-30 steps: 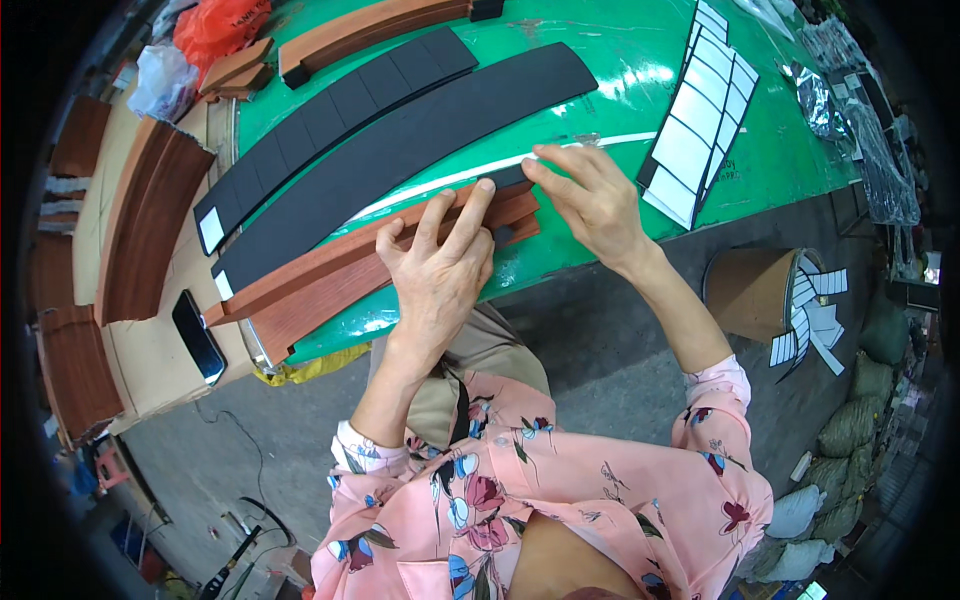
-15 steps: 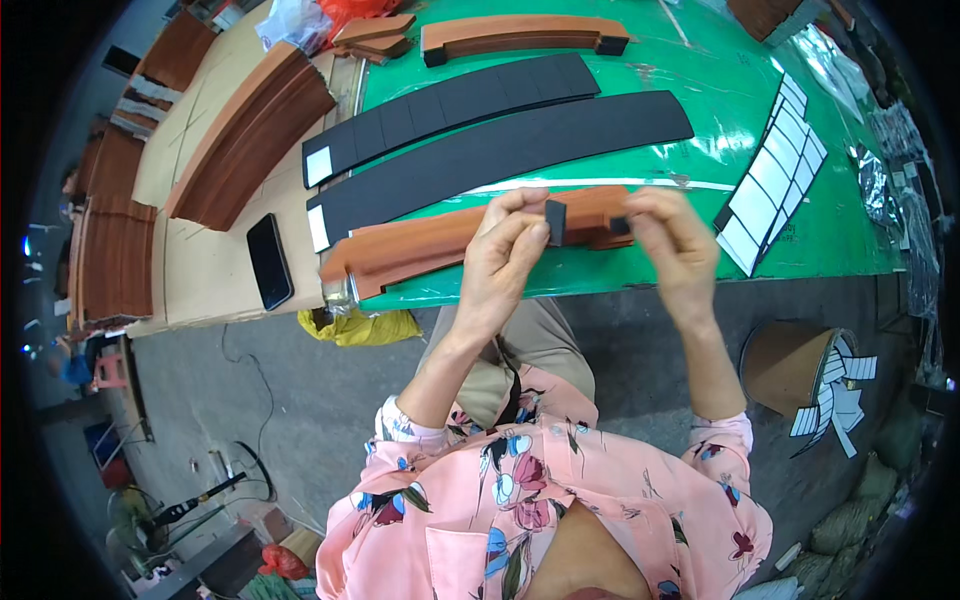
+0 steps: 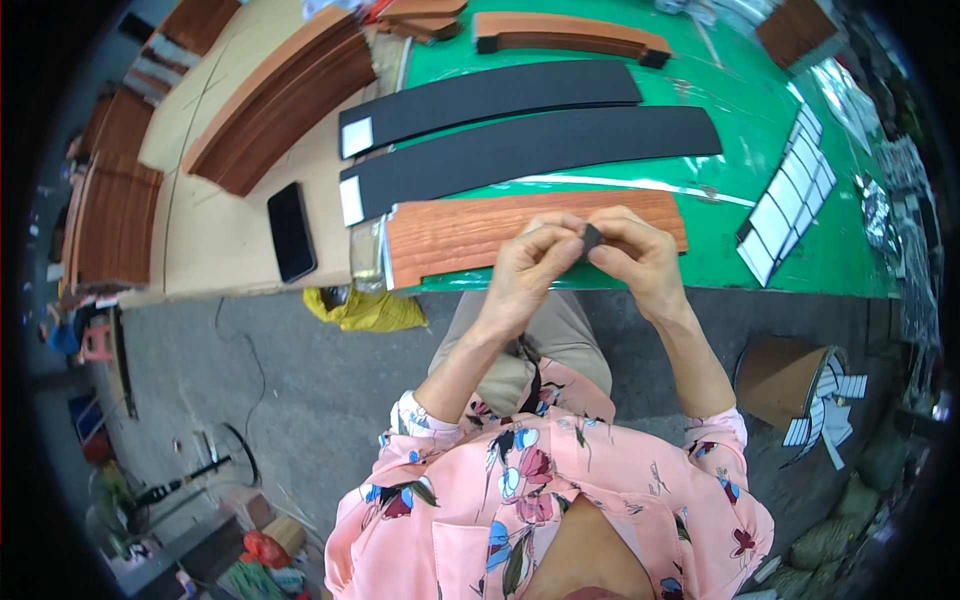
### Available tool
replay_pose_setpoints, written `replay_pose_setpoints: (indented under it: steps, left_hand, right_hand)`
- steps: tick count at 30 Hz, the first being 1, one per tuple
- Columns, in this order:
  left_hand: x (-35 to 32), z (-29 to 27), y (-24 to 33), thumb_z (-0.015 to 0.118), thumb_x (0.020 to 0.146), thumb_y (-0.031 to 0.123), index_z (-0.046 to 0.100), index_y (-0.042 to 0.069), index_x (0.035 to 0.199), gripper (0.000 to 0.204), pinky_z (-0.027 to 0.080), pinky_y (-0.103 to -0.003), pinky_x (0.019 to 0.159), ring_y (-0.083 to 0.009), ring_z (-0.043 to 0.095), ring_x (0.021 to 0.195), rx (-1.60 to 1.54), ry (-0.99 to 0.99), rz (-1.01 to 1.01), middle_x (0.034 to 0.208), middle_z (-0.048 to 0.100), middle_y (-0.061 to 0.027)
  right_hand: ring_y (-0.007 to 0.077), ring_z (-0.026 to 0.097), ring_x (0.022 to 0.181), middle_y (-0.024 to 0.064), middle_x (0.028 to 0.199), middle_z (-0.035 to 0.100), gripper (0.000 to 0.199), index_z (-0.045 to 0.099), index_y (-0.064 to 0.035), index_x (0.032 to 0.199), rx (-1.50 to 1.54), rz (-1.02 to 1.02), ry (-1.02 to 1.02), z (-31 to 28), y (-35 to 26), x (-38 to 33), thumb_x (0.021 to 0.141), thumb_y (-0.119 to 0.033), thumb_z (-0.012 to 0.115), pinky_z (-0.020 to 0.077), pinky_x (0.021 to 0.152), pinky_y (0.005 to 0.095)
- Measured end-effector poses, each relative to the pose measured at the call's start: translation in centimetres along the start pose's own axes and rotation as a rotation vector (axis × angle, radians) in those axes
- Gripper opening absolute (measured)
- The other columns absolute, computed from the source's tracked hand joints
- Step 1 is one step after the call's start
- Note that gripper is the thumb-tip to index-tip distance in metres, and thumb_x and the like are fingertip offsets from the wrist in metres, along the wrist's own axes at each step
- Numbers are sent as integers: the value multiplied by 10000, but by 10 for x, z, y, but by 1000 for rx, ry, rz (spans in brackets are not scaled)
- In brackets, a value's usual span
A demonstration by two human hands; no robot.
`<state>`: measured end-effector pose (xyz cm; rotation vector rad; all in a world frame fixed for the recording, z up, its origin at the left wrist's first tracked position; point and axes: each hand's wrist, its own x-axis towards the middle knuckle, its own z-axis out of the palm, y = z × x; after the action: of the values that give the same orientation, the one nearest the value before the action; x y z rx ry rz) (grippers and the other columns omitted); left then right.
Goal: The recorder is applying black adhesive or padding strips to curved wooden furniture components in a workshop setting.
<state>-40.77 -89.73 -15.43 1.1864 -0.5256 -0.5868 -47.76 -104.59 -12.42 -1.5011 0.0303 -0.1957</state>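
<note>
A small dark foam pad (image 3: 591,239) is pinched between the fingertips of both hands. My left hand (image 3: 530,268) closes on it from the left, and my right hand (image 3: 640,258) closes on it from the right. Just beneath them, a brown wood-grain board (image 3: 450,235) lies along the near edge of the green table, partly covered by my hands. Beyond the board rest two long black foam strips (image 3: 540,150), each with a white square at its left end. To the right sits a sheet of white pads (image 3: 792,195) with dark edges.
A curved brown moulding (image 3: 570,36) with black end pads lies at the back of the green table (image 3: 690,85). On the cardboard at left are a larger moulding (image 3: 285,100) and a black phone (image 3: 291,232). A bin (image 3: 785,385) with white scraps stands at lower right.
My hands have come together around the small pad; earlier they were apart, each with a dark piece. The wood-grain board now shows its broad face instead of its profiled side. The view has shifted slightly.
</note>
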Motion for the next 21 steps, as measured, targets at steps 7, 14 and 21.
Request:
replay_pose_setpoints:
  steps: [7,14,21]
  left_hand:
    - [-37,-13,9,469,929,293,592,-37,1004,360,462,-291,828,-174,562,927,-277,52,-163,1030,581,-118]
    - [-94,-104,9,461,923,107,556,-30,1054,212,435,-272,786,-159,540,887,803,732,142,1006,581,-101]
    - [-91,-107,-2,470,925,116,496,-49,1201,322,421,-232,774,-105,504,906,646,733,-74,1045,559,-69]
  right_hand:
    - [134,555,890,85,959,571,229,615,36,973,293,-87,106,-2,3,-23,748,-7,614,460,775,261]
    - [93,549,921,66,1109,589,244,612,7,1033,-126,59,585,-79,2,-60,798,-54,634,440,821,235]
    - [141,552,1007,114,1159,575,263,619,22,1008,-345,239,567,-78,30,-74,782,-101,673,443,866,276]
